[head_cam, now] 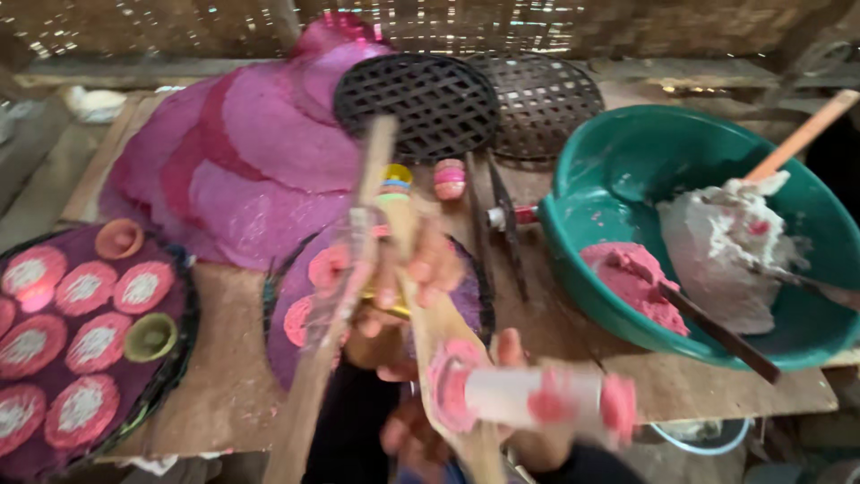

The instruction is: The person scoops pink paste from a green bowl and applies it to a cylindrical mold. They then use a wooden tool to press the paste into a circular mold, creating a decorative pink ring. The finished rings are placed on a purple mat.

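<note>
A wooden paddle [439,358] is gripped by the left hand [403,287] at the near edge of the wooden table [582,314], over a woven tray [291,309]. A paste-smeared white cylinder [528,396] is grasped in the right hand [502,421], pressed against the paddle, seemingly for stamping pink paste. A green basin [591,242] of dough stands at the right edge.

At a wooden table [573,350], a person's left hand [403,287] closes its grip on blurred flat wooden sticks [358,233], while the right hand [520,403] holds a white tube smeared with pink paste [528,397]. Beside them sits a green plastic basin [627,161] of pink dough [632,282] and white dough [717,251].
</note>
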